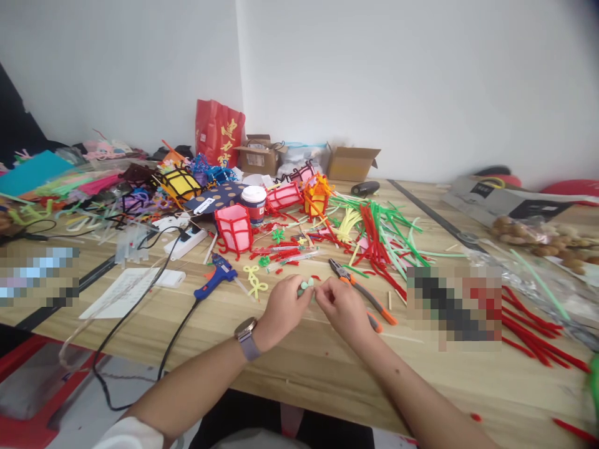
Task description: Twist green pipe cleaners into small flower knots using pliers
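The big wooden table (290, 368) is covered in fuzzy craft sticks (379, 240). Some little lanterns (234, 227) already stand finished. Orange pliers (362, 292) lie close by. The left hand (283, 308) and right hand (344, 305) both pinch one small green piece (306, 285), only partly shaped.

Two plain white walls (374, 81) meet in a corner behind a long wooden table (299, 368) with a pale, grained top that runs across the whole view. Soft, even light falls on the walls and throws almost no shadows. At the lower left, below the table's front edge, a grey floor (93, 399) shows, with a red frame (28, 399) lying on it. A dark shape (14, 125) stands at the far left against the wall.
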The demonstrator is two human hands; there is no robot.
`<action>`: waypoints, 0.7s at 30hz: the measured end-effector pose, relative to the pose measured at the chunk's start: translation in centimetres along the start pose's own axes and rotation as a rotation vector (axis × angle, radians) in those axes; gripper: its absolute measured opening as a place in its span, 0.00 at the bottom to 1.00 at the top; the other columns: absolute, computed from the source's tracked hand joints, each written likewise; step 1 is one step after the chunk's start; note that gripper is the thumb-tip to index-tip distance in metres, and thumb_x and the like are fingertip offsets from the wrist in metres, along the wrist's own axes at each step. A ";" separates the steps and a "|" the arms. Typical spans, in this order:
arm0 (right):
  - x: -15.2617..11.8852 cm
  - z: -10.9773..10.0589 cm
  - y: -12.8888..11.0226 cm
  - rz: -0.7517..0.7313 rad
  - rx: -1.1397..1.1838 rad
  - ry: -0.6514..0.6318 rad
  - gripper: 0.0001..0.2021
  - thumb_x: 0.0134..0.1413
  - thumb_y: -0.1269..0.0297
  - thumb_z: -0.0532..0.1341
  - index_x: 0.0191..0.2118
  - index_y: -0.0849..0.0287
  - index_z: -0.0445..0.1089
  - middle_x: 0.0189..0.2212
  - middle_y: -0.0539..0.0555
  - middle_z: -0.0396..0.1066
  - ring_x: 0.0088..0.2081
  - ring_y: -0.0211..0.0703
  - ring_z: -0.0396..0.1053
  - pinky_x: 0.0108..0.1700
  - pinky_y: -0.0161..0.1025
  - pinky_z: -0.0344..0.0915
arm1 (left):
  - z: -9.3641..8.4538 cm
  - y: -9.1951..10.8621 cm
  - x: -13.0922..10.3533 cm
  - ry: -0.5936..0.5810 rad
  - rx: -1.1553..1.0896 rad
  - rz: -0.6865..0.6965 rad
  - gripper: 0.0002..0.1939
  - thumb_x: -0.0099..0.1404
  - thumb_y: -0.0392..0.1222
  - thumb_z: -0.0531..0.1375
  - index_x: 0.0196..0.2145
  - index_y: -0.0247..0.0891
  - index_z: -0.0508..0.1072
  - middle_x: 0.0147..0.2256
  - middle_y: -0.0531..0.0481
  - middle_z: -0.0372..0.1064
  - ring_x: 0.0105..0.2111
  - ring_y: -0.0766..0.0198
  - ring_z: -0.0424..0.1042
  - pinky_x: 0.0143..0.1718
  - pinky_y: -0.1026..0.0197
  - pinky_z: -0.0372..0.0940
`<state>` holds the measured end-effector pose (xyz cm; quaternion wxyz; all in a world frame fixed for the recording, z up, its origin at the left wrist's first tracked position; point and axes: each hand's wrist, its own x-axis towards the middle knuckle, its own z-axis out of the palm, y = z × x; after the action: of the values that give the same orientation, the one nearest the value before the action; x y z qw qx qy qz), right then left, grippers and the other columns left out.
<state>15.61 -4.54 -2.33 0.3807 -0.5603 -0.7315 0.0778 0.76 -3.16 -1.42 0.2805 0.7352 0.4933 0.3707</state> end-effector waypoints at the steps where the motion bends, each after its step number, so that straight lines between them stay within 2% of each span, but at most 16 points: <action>1: 0.0 0.1 0.0 0.016 0.043 0.004 0.12 0.55 0.63 0.55 0.21 0.57 0.60 0.15 0.47 0.63 0.17 0.36 0.60 0.20 0.32 0.52 | 0.0 -0.1 0.2 -0.018 -0.098 -0.019 0.07 0.61 0.39 0.55 0.25 0.37 0.66 0.25 0.53 0.65 0.27 0.65 0.63 0.29 0.63 0.54; 2: 0.0 0.3 0.1 0.030 0.086 0.012 0.13 0.55 0.62 0.55 0.21 0.57 0.60 0.15 0.47 0.63 0.17 0.36 0.59 0.20 0.32 0.52 | 0.0 -0.2 0.4 -0.043 -0.231 -0.045 0.05 0.60 0.40 0.57 0.28 0.37 0.68 0.27 0.52 0.68 0.28 0.65 0.65 0.31 0.63 0.56; 4: 0.1 0.4 0.1 0.051 0.153 0.029 0.14 0.56 0.60 0.55 0.21 0.57 0.62 0.15 0.47 0.63 0.17 0.35 0.58 0.19 0.32 0.52 | 0.0 -0.5 0.8 -0.089 -0.514 -0.119 0.09 0.58 0.43 0.60 0.35 0.36 0.70 0.32 0.50 0.71 0.31 0.64 0.67 0.33 0.63 0.60; 6: 0.3 0.3 0.2 0.049 0.188 -0.013 0.15 0.57 0.59 0.55 0.22 0.58 0.65 0.15 0.48 0.64 0.17 0.35 0.58 0.19 0.32 0.53 | 0.0 -0.8 1.1 -0.113 -0.672 -0.191 0.14 0.54 0.47 0.63 0.34 0.35 0.71 0.31 0.51 0.71 0.31 0.64 0.68 0.34 0.63 0.61; 9: 0.7 -0.6 0.5 -0.035 0.173 -0.052 0.12 0.59 0.61 0.55 0.28 0.59 0.72 0.19 0.50 0.70 0.20 0.37 0.64 0.22 0.32 0.60 | -0.2 -1.1 1.3 -0.142 -0.708 -0.249 0.17 0.51 0.52 0.65 0.28 0.34 0.72 0.26 0.52 0.69 0.27 0.66 0.66 0.31 0.63 0.61; 11: 1.0 -1.3 0.8 -0.189 0.123 0.011 0.10 0.60 0.64 0.55 0.38 0.59 0.73 0.29 0.55 0.75 0.29 0.42 0.71 0.31 0.36 0.68 | -0.2 -1.3 1.3 -0.206 -0.735 -0.280 0.18 0.49 0.53 0.66 0.27 0.34 0.72 0.25 0.51 0.69 0.26 0.67 0.66 0.30 0.63 0.61; 14: 1.2 -1.8 1.4 -0.430 0.051 -0.035 0.13 0.62 0.67 0.53 0.47 0.57 0.72 0.39 0.59 0.74 0.40 0.44 0.73 0.41 0.40 0.70 | -0.3 -1.6 1.4 -0.343 -0.765 -0.306 0.19 0.47 0.53 0.68 0.28 0.33 0.73 0.25 0.51 0.69 0.26 0.68 0.66 0.29 0.64 0.61; 16: 1.2 -1.8 1.7 -0.497 -0.014 -0.064 0.13 0.63 0.68 0.52 0.45 0.56 0.73 0.37 0.58 0.74 0.39 0.44 0.73 0.40 0.39 0.71 | -0.4 -1.6 1.4 -0.395 -0.771 -0.305 0.19 0.47 0.52 0.67 0.29 0.33 0.74 0.25 0.51 0.69 0.27 0.67 0.67 0.30 0.63 0.61; 21: 1.1 -1.8 2.1 -0.600 -0.173 -0.022 0.12 0.63 0.69 0.52 0.41 0.61 0.73 0.34 0.60 0.75 0.36 0.45 0.73 0.37 0.39 0.71 | -1.0 -1.4 1.5 -0.426 -0.734 -0.341 0.16 0.49 0.49 0.66 0.29 0.34 0.72 0.25 0.51 0.70 0.26 0.67 0.68 0.32 0.62 0.62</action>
<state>18.23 -3.41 -1.69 0.3299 -0.3486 -0.8722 -0.0945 -0.43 -1.24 -1.53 0.6746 0.5553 0.3746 0.3102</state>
